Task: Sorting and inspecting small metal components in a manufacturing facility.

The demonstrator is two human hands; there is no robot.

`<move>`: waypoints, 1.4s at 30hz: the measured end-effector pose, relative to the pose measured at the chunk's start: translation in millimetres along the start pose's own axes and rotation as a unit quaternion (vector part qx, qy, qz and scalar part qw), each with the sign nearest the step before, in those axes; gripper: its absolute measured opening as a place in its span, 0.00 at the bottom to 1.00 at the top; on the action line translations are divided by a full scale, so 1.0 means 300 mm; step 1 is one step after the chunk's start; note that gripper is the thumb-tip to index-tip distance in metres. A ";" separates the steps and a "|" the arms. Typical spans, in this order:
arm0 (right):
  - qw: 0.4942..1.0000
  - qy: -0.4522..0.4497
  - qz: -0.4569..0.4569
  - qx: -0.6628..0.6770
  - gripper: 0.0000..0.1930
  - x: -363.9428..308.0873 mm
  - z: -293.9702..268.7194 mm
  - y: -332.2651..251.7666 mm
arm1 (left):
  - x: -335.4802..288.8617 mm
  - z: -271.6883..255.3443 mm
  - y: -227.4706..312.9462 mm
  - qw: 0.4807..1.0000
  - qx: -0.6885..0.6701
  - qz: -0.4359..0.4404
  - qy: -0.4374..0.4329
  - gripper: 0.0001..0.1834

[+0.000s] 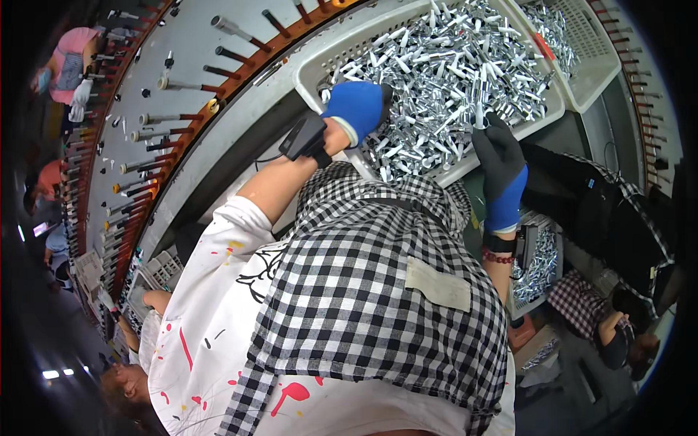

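Blue and black gloves cover both hands above a white slotted basket [313, 69] heaped with small silvery metal tubes [436, 65]. The left hand [356, 107] dips into the near left part of the heap, its back turned up; its fingers are buried among the tubes, so whether that grip is spread or pressed together cannot be told. A black device [304, 138] is strapped at the left wrist, with a thin cable trailing from it. The right hand [498, 156] is raised at the basket's near right edge, its grip pressed together, pinching one tube [479, 109] that stands nearly upright just above the heap. A red bead bracelet [498, 256] and another black device [525, 247] sit at the right wrist. A second white basket [592, 54] with more tubes stands just to the right, touching the first. To the left curves a grey tabletop [189, 43] with an orange rim set with rows of pegs [163, 116]. A smaller tray of tubes [538, 265] lies lower right. Other people work nearby at the left and lower right.
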State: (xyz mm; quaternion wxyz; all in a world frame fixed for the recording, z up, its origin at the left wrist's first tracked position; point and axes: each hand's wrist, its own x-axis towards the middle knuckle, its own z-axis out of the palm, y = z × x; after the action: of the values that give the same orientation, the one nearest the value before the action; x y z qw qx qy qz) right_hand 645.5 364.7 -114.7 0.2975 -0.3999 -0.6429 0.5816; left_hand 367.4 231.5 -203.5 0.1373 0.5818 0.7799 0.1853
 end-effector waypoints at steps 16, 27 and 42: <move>0.995 -0.046 0.073 -0.054 0.09 -0.221 0.044 0.021 | 0.231 -0.012 -0.017 0.974 0.169 0.001 -0.151 0.22; 0.897 -0.432 0.088 -0.022 0.24 -0.122 0.155 -0.038 | 0.286 -0.011 -0.146 0.941 0.033 -0.149 -0.302 0.28; 0.986 -0.075 0.117 0.090 0.22 -0.064 0.214 0.069 | -0.052 -0.319 0.166 0.860 -0.442 -0.234 -0.102 0.24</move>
State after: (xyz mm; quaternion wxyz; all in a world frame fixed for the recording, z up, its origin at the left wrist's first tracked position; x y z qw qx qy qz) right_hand 604.3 315.5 -142.9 0.2128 -0.3992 -0.5571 0.6964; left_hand 373.3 216.8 -95.5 0.4979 0.2762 0.7107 0.4132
